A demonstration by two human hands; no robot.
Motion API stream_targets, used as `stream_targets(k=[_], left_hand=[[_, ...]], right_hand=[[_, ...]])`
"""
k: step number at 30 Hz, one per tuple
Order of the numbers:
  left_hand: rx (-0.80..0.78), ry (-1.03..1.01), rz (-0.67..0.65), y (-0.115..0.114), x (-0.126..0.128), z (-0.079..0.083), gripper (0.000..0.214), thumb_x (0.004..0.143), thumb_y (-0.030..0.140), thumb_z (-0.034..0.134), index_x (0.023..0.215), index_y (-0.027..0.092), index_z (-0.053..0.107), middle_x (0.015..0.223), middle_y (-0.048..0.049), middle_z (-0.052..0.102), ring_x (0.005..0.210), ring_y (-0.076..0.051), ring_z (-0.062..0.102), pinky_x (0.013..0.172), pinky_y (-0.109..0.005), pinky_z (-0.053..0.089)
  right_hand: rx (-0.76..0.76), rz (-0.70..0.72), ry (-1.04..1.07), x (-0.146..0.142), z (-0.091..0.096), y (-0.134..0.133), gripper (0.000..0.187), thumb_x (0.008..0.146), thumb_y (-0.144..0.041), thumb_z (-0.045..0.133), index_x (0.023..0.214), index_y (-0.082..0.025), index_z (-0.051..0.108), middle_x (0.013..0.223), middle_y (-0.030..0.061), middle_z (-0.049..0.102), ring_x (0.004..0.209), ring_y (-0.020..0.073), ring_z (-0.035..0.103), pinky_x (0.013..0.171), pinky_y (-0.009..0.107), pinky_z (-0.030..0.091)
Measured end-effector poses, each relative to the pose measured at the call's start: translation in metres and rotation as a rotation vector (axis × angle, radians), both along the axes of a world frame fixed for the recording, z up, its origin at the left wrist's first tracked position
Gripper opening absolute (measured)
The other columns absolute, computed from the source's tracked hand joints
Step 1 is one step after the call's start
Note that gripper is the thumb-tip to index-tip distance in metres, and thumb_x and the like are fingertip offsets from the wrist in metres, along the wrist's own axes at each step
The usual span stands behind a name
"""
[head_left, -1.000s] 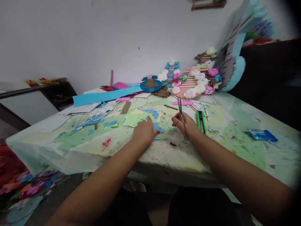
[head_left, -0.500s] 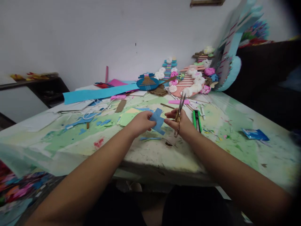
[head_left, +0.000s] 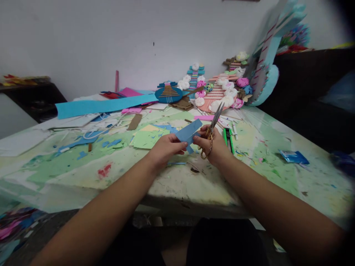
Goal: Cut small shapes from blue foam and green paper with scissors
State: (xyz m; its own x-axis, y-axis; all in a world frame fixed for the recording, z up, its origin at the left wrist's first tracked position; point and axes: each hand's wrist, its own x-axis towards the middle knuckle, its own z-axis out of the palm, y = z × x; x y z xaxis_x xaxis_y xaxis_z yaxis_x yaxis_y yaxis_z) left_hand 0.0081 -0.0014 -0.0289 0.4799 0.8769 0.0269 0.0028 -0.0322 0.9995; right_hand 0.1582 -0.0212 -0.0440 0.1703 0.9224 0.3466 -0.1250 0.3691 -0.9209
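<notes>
A small blue piece of paper (head_left: pixel 188 132) with a cut-out shape is held over the table between both hands. My left hand (head_left: pixel 166 149) pinches its lower left part between thumb and fingers. My right hand (head_left: pixel 216 146) touches the paper's right side with thumb and fingertips. Gold-handled scissors (head_left: pixel 216 116) hang in that same hand, blades pointing up and away, handles against the palm. A thin blue strip (head_left: pixel 176 163) lies on the table just below the paper.
A green box cutter (head_left: pixel 228 140) lies right of my right hand. Light green paper sheets (head_left: pixel 148 138) and blue scraps (head_left: pixel 112 143) are to the left. Behind stand decorated lute-shaped crafts (head_left: pixel 168 94). A blue packet (head_left: pixel 294 156) rests at the right on the stained tablecloth (head_left: pixel 177 184).
The blue paper has turned, its long edge now slanting up to the right. My right fingers have closed onto its right side. The view has shifted slightly right.
</notes>
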Motion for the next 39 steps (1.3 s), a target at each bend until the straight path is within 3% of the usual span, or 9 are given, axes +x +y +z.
stream_targets(k=[5,11,14,24,29,39], left_hand=[[-0.065,-0.072,0.018,-0.002,0.000,0.001,0.020,0.060,0.029,0.060,0.066,0.011,0.055,0.058,-0.0022,0.057,0.053,-0.009,0.054,0.060,-0.026,0.044],[0.110,0.144,0.263,-0.008,0.004,0.002,0.017,0.061,0.029,0.057,0.060,0.011,0.056,0.054,-0.0031,0.058,0.049,-0.011,0.053,0.054,-0.026,0.044],[0.142,0.178,0.325,-0.006,0.006,-0.001,0.017,0.062,0.029,0.054,0.060,0.012,0.056,0.054,-0.0033,0.057,0.049,-0.011,0.054,0.053,-0.026,0.045],[0.077,0.054,0.303,-0.007,0.007,-0.001,0.015,0.062,0.027,0.056,0.058,0.012,0.055,0.051,-0.0015,0.054,0.047,-0.010,0.052,0.051,-0.025,0.045],[0.036,0.002,0.204,-0.012,0.009,0.000,0.017,0.062,0.028,0.057,0.061,0.012,0.056,0.055,-0.0019,0.056,0.050,-0.010,0.054,0.054,-0.025,0.045],[0.303,0.189,0.293,-0.013,0.005,0.001,0.022,0.067,0.032,0.047,0.058,0.014,0.056,0.053,-0.0018,0.057,0.050,-0.011,0.052,0.049,-0.023,0.037]], right_hand=[[0.033,-0.058,-0.054,0.000,0.004,-0.005,0.035,0.057,-0.020,0.064,0.080,-0.021,0.038,0.068,-0.0060,0.048,0.060,0.0077,0.050,0.062,0.025,0.042],[0.022,-0.031,-0.058,-0.005,0.008,-0.011,0.032,0.060,-0.025,0.063,0.079,-0.021,0.038,0.068,-0.0050,0.053,0.056,0.0080,0.052,0.055,0.024,0.044],[-0.001,0.012,-0.037,-0.006,0.008,-0.012,0.028,0.064,-0.030,0.060,0.079,-0.021,0.038,0.069,-0.0043,0.053,0.061,0.0104,0.056,0.058,0.026,0.047],[0.024,0.016,-0.175,-0.008,0.006,-0.012,0.024,0.065,-0.030,0.059,0.075,-0.021,0.039,0.067,-0.0040,0.051,0.065,0.0103,0.054,0.060,0.026,0.045],[0.045,0.031,-0.205,-0.009,0.008,-0.013,0.029,0.061,-0.028,0.062,0.075,-0.021,0.038,0.071,-0.0032,0.055,0.066,0.0103,0.053,0.065,0.026,0.042],[-0.002,0.071,-0.179,-0.010,0.009,-0.013,0.032,0.058,-0.027,0.064,0.072,-0.021,0.037,0.064,-0.0050,0.051,0.060,0.0094,0.050,0.060,0.025,0.041]])
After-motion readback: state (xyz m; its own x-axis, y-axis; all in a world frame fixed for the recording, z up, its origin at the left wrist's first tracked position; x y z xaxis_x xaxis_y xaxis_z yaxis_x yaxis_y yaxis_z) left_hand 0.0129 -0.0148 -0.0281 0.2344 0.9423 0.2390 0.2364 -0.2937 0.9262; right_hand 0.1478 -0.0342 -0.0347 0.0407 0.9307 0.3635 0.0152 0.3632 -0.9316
